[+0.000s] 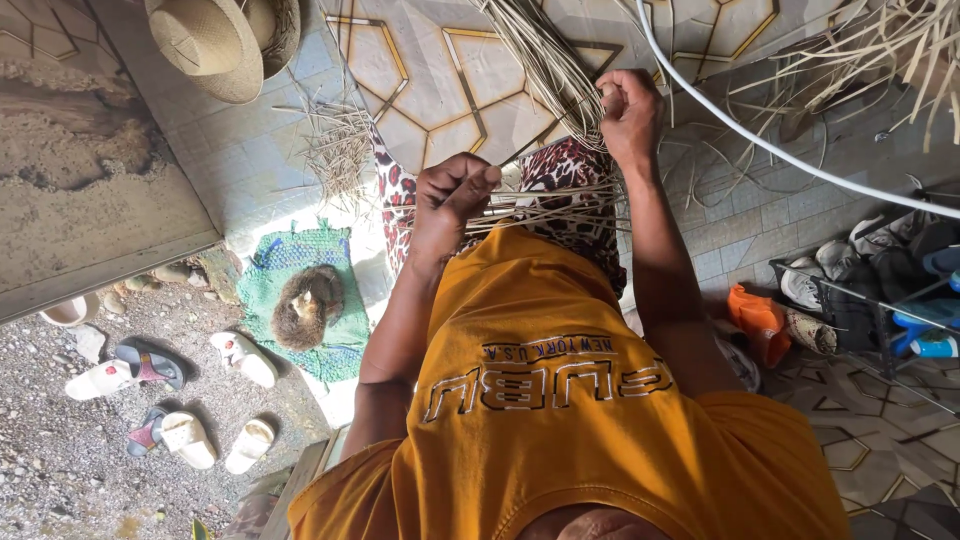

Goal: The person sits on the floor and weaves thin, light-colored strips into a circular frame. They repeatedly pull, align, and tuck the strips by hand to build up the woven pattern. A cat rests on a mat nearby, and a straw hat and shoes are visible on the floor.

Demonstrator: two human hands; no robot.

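Note:
My left hand [452, 195] is closed around a thin stick-like tool or strand, held over a flat band of pale dried straw strips [545, 205] lying across my lap. My right hand [627, 110] grips a thick bundle of the same straw strips [540, 60], which fans out over the tiled floor ahead. I wear an orange shirt and a patterned skirt [570, 170].
A woven straw hat [215, 45] lies at the top left. A cat [305, 305] rests on a green mat [270, 275]. Several sandals [170, 400] sit on gravel at the left. A white hose [780, 150] crosses the right side. Shoes fill a rack [880, 290] at the right.

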